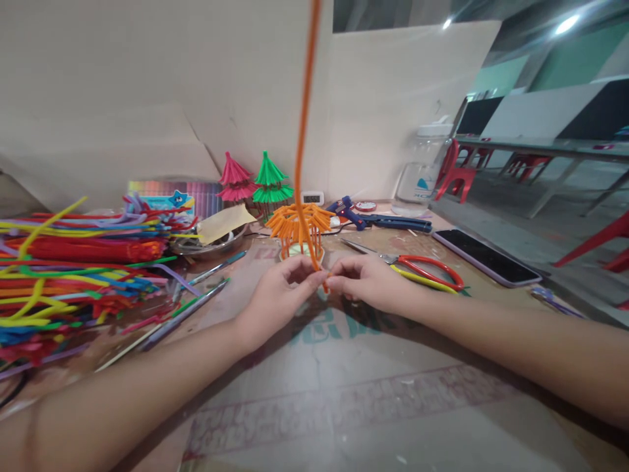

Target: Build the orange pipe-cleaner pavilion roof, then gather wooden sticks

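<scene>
My left hand (281, 288) and my right hand (366, 280) meet at the middle of the table, both pinching the lower end of a long orange pipe cleaner (303, 131). The pipe cleaner rises straight up past the top of the view. Just behind my fingers stands a small orange pipe-cleaner pagoda (299, 226) on a pale base. Both hands are closed, fingertips almost touching each other.
A big heap of coloured pipe cleaners (73, 269) covers the left. Pink (234, 178) and green (270, 178) pagodas stand at the back. Red-handled scissors (422, 267), a blue glue gun (363, 219), a phone (486, 257) and pens (196, 301) lie around. A cardboard wall (147, 98) stands behind.
</scene>
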A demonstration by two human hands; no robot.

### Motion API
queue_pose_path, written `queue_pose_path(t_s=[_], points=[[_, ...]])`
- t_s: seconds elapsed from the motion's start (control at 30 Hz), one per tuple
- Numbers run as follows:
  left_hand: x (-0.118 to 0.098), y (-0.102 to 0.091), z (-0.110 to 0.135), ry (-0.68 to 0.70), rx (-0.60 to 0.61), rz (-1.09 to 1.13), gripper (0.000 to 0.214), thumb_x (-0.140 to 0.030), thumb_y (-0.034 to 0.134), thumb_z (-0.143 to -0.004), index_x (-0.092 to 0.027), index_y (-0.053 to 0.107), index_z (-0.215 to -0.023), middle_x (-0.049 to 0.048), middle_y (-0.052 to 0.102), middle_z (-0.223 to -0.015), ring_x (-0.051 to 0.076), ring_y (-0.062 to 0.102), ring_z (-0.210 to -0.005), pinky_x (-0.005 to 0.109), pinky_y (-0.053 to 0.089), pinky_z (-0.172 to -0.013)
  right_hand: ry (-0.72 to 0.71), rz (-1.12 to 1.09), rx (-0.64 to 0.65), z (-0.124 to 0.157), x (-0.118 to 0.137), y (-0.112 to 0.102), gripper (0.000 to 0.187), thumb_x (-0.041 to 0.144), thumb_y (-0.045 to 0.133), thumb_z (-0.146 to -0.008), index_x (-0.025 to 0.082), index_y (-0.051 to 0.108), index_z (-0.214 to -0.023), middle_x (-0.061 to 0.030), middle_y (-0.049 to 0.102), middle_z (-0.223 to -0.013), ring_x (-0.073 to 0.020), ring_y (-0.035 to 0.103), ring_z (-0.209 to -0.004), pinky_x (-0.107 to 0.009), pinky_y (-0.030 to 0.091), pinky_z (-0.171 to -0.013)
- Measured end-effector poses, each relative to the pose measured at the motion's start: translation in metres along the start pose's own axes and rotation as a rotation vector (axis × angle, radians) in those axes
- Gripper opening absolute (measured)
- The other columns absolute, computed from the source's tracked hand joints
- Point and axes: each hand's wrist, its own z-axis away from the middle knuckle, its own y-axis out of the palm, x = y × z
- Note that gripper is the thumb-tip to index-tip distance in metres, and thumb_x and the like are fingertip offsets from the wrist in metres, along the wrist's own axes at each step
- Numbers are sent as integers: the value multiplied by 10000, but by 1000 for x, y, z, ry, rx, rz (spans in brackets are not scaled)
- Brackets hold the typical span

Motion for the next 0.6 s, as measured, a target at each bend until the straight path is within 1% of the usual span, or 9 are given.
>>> queue_pose_path(t_s=[0.07, 0.17, 0.27, 0.33, 0.4, 0.47, 0.5, 0.57, 0.6], points=[[-2, -1, 1, -34, -49, 31, 242, -393, 682, -937, -188, 695, -810, 13, 705, -755, 164, 647, -709, 274, 513, -670, 12, 36, 26, -5, -3, -9, 258, 415, 678, -891, 202, 670, -746, 33, 582, -597, -120, 485, -525, -254, 378, -531], [-7, -6, -3, -108, -80, 112, 262, -421, 722, -905, -188, 710, -787, 36, 745, -741, 183, 694, -712, 286, 556, -685, -97, 303, 32, -9, 1, -31, 333, 426, 601, -967, 193, 716, -759, -15, 683, -674, -153, 569, -606, -272, 413, -601], [-18, -16, -9, -169, -98, 233, 263, -438, 813, -829, -190, 736, -796, 42, 770, -733, 190, 716, -703, 292, 590, -690, -203, 648, -39, -3, 11, -60, 262, 391, 613, -986, 205, 791, -1036, -84, 801, -966, -220, 687, -814, -301, 461, -717], [-27, -23, -13, -177, -99, 321, 277, -433, 870, -775, -188, 741, -793, 36, 776, -730, 182, 722, -696, 283, 602, -692, -128, 883, -34, 4, 12, -79, 323, 374, 681, -936, 201, 753, -1199, -119, 806, -1035, -272, 724, -864, -321, 472, -705], [-37, -28, -18, -168, -102, 396, 294, -420, 904, -749, -183, 731, -775, 26, 773, -720, 162, 727, -699, 254, 600, -697, -2, 1072, -28, 10, 7, -96, 386, 285, 740, -852, 170, 741, -1220, -169, 797, -1113, -338, 751, -959, -354, 501, -729], [-47, -29, -24, -163, -115, 458, 319, -408, 929, -733, -181, 708, -773, 13, 768, -712, 147, 733, -703, 227, 593, -692, 71, 1124, 47, 14, -3, -107, 373, 256, 723, -851, 183, 762, -1214, -181, 800, -1129, -361, 765, -958, -382, 519, -725], [-52, -29, -28, -160, -121, 483, 339, -405, 942, -721, -181, 694, -776, 8, 766, -710, 143, 737, -704, 220, 591, -685, 44, 1107, 64, 15, -9, -111, 369, 255, 727, -850, 204, 772, -1213, -176, 802, -1136, -351, 768, -945, -385, 527, -726], [-63, -27, -35, -146, -138, 529, 391, -398, 972, -679, -184, 658, -770, -3, 756, -700, 142, 741, -700, 218, 591, -674, -101, 1048, 33, 16, -18, -114, 341, 258, 782, -804, 255, 801, -1145, -152, 809, -1088, -317, 765, -894, -372, 537, -726], [-69, -25, -39, -135, -147, 548, 415, -393, 985, -655, -186, 640, -759, -8, 751, -695, 142, 742, -698, 220, 595, -674, -184, 1032, -26, 16, -22, -114, 319, 256, 823, -756, 272, 812, -1075, -135, 810, -1032, -300, 759, -863, -358, 540, -723]])
